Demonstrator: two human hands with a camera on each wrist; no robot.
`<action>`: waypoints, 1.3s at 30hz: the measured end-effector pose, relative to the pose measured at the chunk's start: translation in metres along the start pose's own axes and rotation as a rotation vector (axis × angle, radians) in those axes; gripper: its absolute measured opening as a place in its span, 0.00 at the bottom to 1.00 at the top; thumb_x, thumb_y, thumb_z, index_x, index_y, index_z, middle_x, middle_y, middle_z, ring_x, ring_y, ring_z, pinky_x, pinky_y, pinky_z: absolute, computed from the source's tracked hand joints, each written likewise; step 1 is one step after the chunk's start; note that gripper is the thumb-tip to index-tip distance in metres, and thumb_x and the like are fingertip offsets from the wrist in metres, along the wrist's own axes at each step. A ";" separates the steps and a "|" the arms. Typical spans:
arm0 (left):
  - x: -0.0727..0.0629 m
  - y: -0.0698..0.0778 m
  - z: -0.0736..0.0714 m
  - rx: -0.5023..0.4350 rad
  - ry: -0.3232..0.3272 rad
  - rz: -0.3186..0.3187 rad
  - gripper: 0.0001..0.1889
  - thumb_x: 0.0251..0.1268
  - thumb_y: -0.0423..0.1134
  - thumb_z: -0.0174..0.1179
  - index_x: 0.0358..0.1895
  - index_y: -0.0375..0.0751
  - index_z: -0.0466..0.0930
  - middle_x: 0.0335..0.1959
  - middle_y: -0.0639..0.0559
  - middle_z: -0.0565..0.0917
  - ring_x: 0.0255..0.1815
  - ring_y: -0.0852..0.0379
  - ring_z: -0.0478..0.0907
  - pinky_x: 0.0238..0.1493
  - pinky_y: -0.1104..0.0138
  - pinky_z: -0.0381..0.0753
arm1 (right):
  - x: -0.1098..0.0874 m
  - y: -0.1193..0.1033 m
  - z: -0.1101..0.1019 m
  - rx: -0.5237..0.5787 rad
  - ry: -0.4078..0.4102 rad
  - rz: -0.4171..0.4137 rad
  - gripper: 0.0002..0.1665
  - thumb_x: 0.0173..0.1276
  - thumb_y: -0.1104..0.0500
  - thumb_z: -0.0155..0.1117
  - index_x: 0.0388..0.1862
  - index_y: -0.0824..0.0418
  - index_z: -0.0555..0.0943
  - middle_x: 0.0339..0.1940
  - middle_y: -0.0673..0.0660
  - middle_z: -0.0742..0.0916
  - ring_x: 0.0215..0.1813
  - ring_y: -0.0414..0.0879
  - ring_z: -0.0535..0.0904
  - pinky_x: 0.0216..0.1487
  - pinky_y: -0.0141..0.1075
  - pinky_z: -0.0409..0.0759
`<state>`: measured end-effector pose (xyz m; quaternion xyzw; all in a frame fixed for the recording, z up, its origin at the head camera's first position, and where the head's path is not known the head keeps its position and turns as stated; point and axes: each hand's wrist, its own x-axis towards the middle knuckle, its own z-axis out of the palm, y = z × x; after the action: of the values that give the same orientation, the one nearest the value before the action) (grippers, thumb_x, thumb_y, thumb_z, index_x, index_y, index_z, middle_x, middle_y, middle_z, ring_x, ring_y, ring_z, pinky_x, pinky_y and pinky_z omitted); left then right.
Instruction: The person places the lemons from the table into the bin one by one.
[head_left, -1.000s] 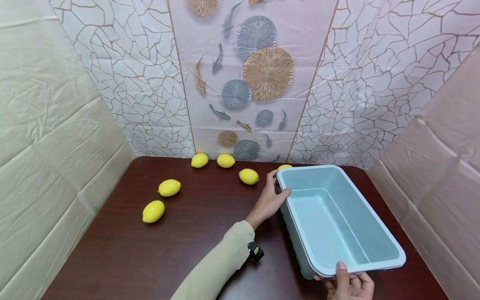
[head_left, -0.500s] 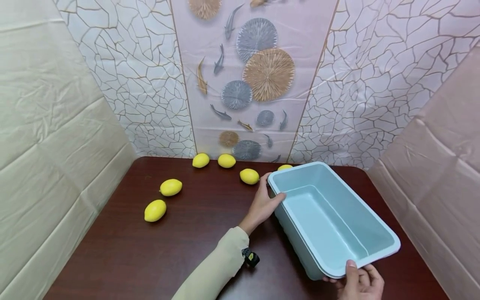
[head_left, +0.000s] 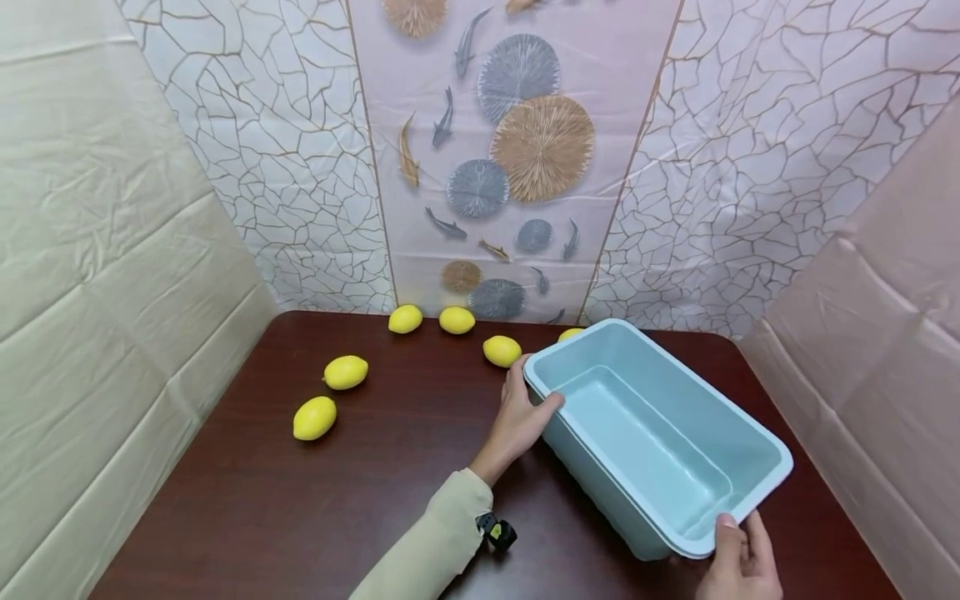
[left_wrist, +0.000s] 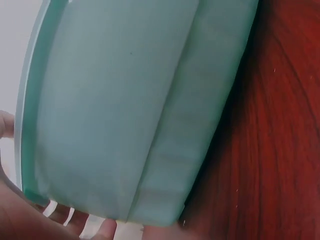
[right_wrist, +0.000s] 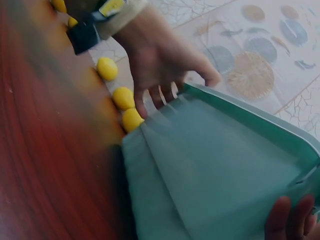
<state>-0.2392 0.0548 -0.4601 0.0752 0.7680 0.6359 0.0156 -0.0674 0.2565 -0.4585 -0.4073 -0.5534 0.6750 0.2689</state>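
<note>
A light blue plastic tub (head_left: 600, 487), rectangular with a rounded rim, stands at the right of the table between my hands. Nothing lies inside it. My left hand (head_left: 517, 417) grips its far left corner, thumb over the rim and fingers down the outside, as the right wrist view also shows. At the near right corner, my right hand (head_left: 738, 562) pinches the rim, thumb on top and fingers beneath. The tub's outer wall (left_wrist: 110, 100) fills much of the left wrist view. Whether its base touches the table is unclear.
Several yellow lemons lie left of and behind the tub: one (head_left: 314, 418) nearest, another (head_left: 346, 372) beyond it, others along the back. One lemon (head_left: 570, 333) is partly hidden behind the tub. Cloth walls enclose the dark brown table (head_left: 300, 517) at back and sides.
The tub has turned, its far end swinging left and its near end slightly right. My left hand has moved left and nearer with it; my right hand has shifted right.
</note>
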 end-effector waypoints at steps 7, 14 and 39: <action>-0.014 0.002 -0.002 0.008 0.068 -0.004 0.36 0.72 0.52 0.61 0.79 0.52 0.60 0.77 0.52 0.66 0.77 0.49 0.62 0.72 0.43 0.66 | 0.011 -0.001 -0.006 0.001 -0.046 -0.050 0.31 0.82 0.52 0.59 0.81 0.50 0.70 0.76 0.55 0.77 0.34 0.21 0.81 0.28 0.21 0.78; -0.026 0.004 -0.008 0.023 0.067 0.040 0.39 0.75 0.60 0.61 0.80 0.47 0.61 0.73 0.49 0.70 0.75 0.48 0.66 0.73 0.44 0.67 | 0.019 -0.005 -0.009 -0.011 -0.050 -0.079 0.30 0.81 0.51 0.62 0.79 0.53 0.71 0.77 0.57 0.73 0.40 0.18 0.79 0.38 0.14 0.75; -0.057 0.004 -0.046 0.152 -0.037 0.067 0.32 0.76 0.58 0.62 0.74 0.45 0.69 0.67 0.48 0.79 0.67 0.49 0.78 0.61 0.49 0.81 | 0.059 -0.038 -0.006 -0.351 -0.239 -0.089 0.34 0.85 0.45 0.49 0.83 0.57 0.65 0.78 0.70 0.72 0.48 0.26 0.76 0.36 0.15 0.74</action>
<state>-0.1882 0.0031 -0.4512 0.1134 0.8107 0.5744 0.0026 -0.0970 0.3169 -0.4368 -0.3401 -0.7078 0.5993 0.1557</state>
